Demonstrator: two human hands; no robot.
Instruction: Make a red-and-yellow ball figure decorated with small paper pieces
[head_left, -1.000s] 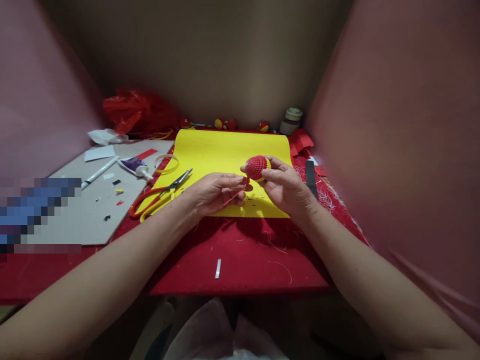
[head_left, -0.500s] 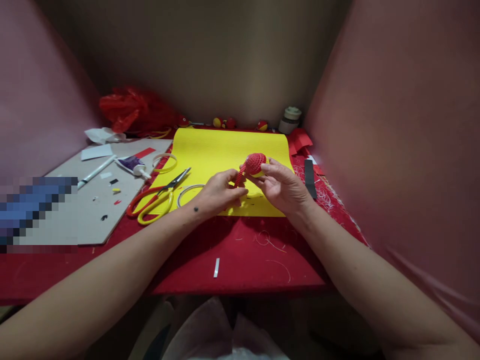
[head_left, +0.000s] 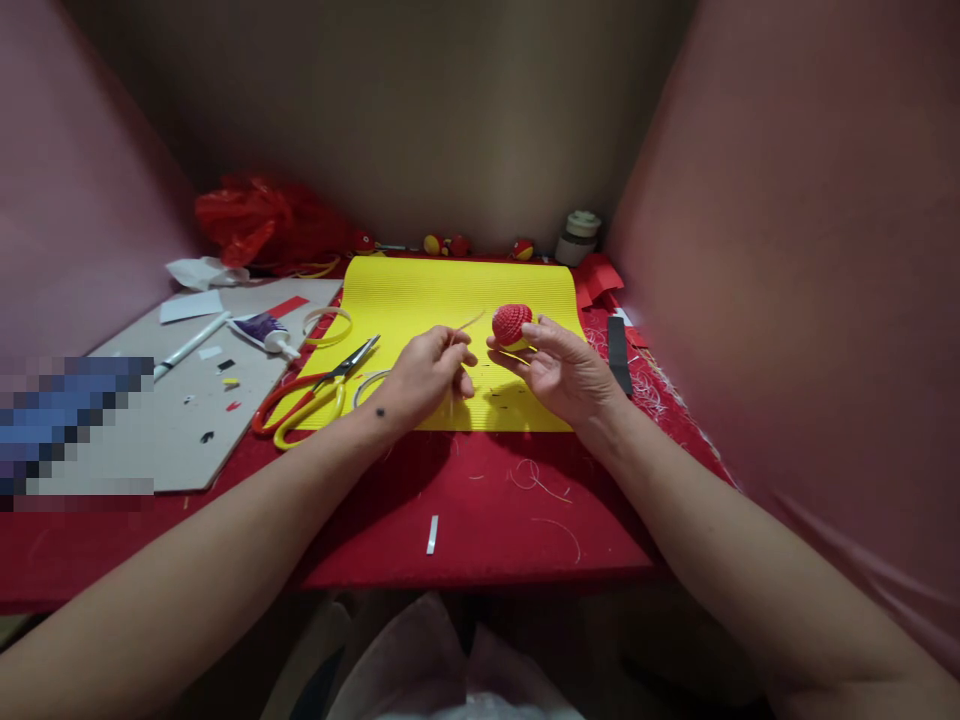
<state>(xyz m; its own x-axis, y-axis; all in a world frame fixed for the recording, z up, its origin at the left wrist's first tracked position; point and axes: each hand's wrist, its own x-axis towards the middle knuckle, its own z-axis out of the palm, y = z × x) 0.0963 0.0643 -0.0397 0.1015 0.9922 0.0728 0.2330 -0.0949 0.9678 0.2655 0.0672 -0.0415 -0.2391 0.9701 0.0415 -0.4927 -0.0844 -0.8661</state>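
Above the yellow corrugated sheet (head_left: 450,290), my right hand (head_left: 564,368) grips a small rounded piece (head_left: 513,324) between thumb and fingers. Its ridged dome is red and its underside yellow. My left hand (head_left: 427,375) is a short way to the left, apart from that piece, with its thumb and index finger pinched on a thin reddish strip (head_left: 472,321) seen nearly edge-on. Beside my left wrist lie scissors (head_left: 322,388) with red and yellow handles, and a coil of pale strip (head_left: 365,384) partly hidden by the hand.
On the left, a grey board (head_left: 157,420) carries a purple-and-white glue tube (head_left: 262,332), a white pen (head_left: 191,345) and paper scraps. Behind are a red plastic bag (head_left: 259,225), small red-and-yellow figures (head_left: 523,249) and a lidded jar (head_left: 579,238). A black strip (head_left: 619,355) lies right.
My left hand has drawn back to the left with the red strip, which was beside the rounded piece before and now shows edge-on. My right hand keeps its hold almost unmoved.
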